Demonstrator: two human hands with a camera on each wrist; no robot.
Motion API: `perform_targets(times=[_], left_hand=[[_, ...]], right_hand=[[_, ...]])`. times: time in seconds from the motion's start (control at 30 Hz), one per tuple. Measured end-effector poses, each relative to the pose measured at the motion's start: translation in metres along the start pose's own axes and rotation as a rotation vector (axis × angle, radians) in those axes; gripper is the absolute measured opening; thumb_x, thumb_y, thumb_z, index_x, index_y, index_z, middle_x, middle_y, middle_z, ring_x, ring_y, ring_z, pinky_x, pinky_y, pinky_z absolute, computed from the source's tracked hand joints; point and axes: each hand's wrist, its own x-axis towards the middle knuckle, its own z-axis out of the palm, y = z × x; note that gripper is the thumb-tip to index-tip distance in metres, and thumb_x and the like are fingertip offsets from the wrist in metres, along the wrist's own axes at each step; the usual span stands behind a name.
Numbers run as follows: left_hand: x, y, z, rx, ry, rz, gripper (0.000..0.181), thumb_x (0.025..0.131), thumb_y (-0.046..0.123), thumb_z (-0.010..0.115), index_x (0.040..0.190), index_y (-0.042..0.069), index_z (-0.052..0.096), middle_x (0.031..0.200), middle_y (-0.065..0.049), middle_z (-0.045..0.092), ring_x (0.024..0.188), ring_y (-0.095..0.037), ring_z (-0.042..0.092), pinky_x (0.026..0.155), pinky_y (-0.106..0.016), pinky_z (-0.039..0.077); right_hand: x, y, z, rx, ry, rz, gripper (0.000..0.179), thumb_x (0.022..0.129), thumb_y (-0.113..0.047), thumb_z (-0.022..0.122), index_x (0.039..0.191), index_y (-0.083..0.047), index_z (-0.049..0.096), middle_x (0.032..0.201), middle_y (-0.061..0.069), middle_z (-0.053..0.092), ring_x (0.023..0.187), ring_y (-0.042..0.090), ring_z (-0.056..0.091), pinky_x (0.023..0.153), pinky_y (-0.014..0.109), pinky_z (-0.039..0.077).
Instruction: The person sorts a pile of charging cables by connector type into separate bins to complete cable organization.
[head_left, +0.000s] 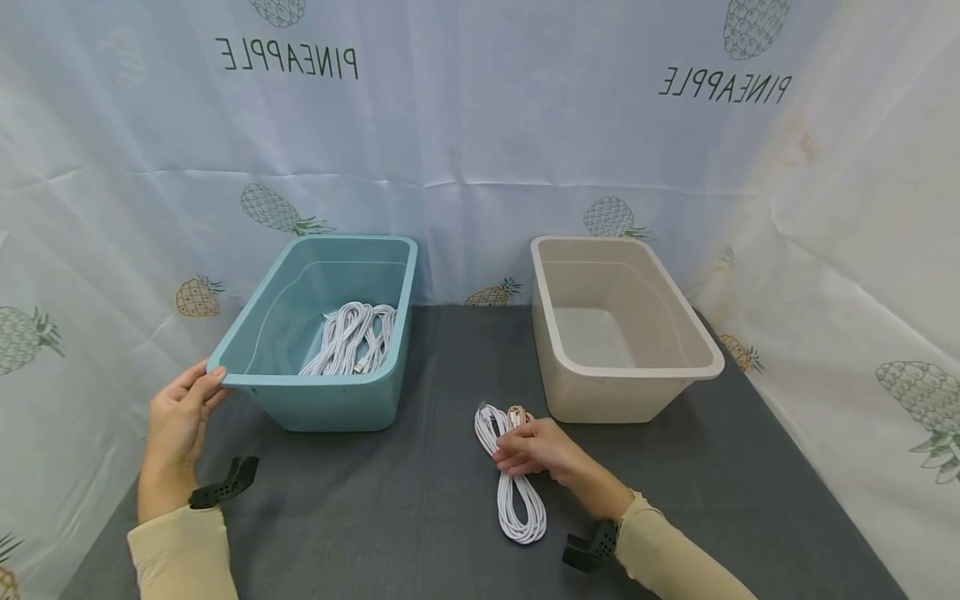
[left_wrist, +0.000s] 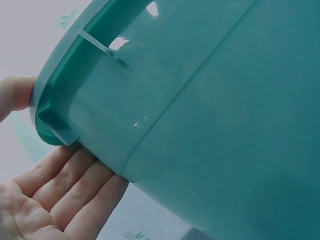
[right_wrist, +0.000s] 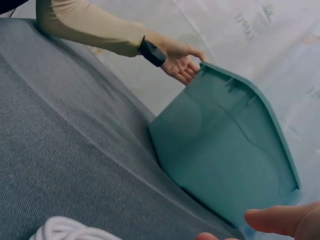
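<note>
At the near left corner of a teal bin [head_left: 322, 404], my left hand [head_left: 180, 412] grips the rim. The left wrist view shows the thumb [left_wrist: 22, 92] on the rim's outer side and the fingers [left_wrist: 82, 182] against the wall under it. Bundled white cables [head_left: 348, 337] lie inside this bin. Over the dark table my right hand [head_left: 540, 450] holds a looped bundle of white cable [head_left: 520, 512] around its middle, the lower loop hanging toward me. An orange-brown coiled piece [head_left: 517, 415] shows at the bundle's upper end, partly behind the fingers.
A beige bin [head_left: 615, 400] stands on the right, just beyond my right hand. Both bins are on a dark grey cloth-covered table [head_left: 360, 517]. A white curtain with pineapple prints [head_left: 480, 108] closes off the back and sides.
</note>
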Motion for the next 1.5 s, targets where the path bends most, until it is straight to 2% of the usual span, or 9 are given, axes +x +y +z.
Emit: perform_targets(times=[0.1,0.27,0.5,0.77,0.93,1.03,1.17,1.33,1.5], left_hand=[[0.0,0.0,0.0,-0.005,0.003,-0.002,0.029,0.092,-0.009,0.053,0.098,0.01,0.074,0.094,0.005,0.075,0.079,-0.003,0.071,0.071,-0.014,0.058],[-0.001,0.0,0.0,-0.016,0.0,-0.002,0.029,0.092,-0.009,0.052,0.098,0.01,0.074,0.094,0.004,0.075,0.08,-0.003,0.072,0.071,-0.014,0.058],[-0.001,0.0,0.0,-0.013,0.001,-0.002,0.029,0.092,-0.009,0.052,0.098,0.01,0.074,0.094,0.004,0.075,0.079,-0.003,0.072,0.071,-0.014,0.058],[0.0,0.001,0.0,0.016,0.012,-0.013,0.028,0.092,-0.007,0.054,0.097,0.012,0.074,0.094,0.006,0.075,0.079,-0.002,0.071,0.071,-0.013,0.058],[0.0,0.002,0.001,0.035,0.024,-0.016,0.027,0.092,-0.006,0.055,0.097,0.013,0.074,0.094,0.007,0.075,0.079,-0.002,0.071,0.071,-0.012,0.058],[0.001,0.002,0.001,0.045,0.031,-0.021,0.026,0.092,-0.005,0.056,0.097,0.013,0.074,0.094,0.008,0.075,0.079,-0.001,0.071,0.071,-0.012,0.057],[0.001,0.001,0.001,0.032,0.025,-0.019,0.027,0.092,-0.006,0.055,0.097,0.012,0.074,0.094,0.006,0.075,0.079,-0.002,0.071,0.071,-0.013,0.058],[0.001,0.0,0.0,0.006,-0.001,-0.006,0.028,0.093,-0.007,0.053,0.099,0.01,0.073,0.095,0.005,0.075,0.08,-0.003,0.072,0.072,-0.014,0.058],[0.001,0.0,0.0,0.023,0.004,-0.006,0.027,0.093,-0.006,0.054,0.099,0.011,0.073,0.095,0.006,0.075,0.08,-0.003,0.072,0.072,-0.013,0.058]], right_hand=[[-0.005,0.003,-0.005,-0.031,0.025,0.011,0.034,0.092,-0.011,0.061,0.11,0.017,0.062,0.087,0.015,0.075,0.071,0.009,0.071,0.064,0.024,0.061],[-0.013,0.009,-0.012,-0.087,0.061,0.039,0.031,0.092,-0.012,0.06,0.107,0.015,0.064,0.087,0.017,0.075,0.07,0.009,0.071,0.061,0.024,0.061],[-0.021,0.014,-0.019,-0.118,0.042,0.081,0.032,0.092,-0.015,0.062,0.107,0.012,0.067,0.086,0.016,0.076,0.068,0.008,0.071,0.062,0.028,0.062],[-0.021,0.012,-0.016,-0.119,0.057,0.062,0.032,0.09,-0.014,0.064,0.106,0.014,0.067,0.086,0.018,0.075,0.067,0.007,0.071,0.06,0.025,0.061],[-0.017,0.012,-0.008,-0.129,0.079,0.048,0.03,0.089,-0.013,0.066,0.103,0.014,0.066,0.086,0.02,0.075,0.068,0.01,0.071,0.061,0.028,0.062],[-0.012,0.013,-0.003,-0.142,0.086,0.036,0.025,0.087,-0.01,0.066,0.098,0.012,0.065,0.084,0.02,0.075,0.066,0.01,0.071,0.059,0.027,0.061],[-0.005,0.014,0.005,-0.197,0.139,-0.004,0.018,0.086,-0.009,0.068,0.082,0.008,0.065,0.071,0.016,0.073,0.055,0.005,0.066,0.051,0.023,0.058],[0.006,0.014,0.011,-0.286,0.234,-0.016,0.028,0.085,-0.015,0.072,0.065,0.003,0.063,0.055,0.013,0.068,0.041,0.0,0.058,0.042,0.022,0.054],[0.013,0.018,0.013,-0.277,0.253,-0.008,0.028,0.082,-0.012,0.074,0.06,-0.002,0.058,0.048,0.008,0.065,0.036,0.0,0.054,0.038,0.02,0.05]])
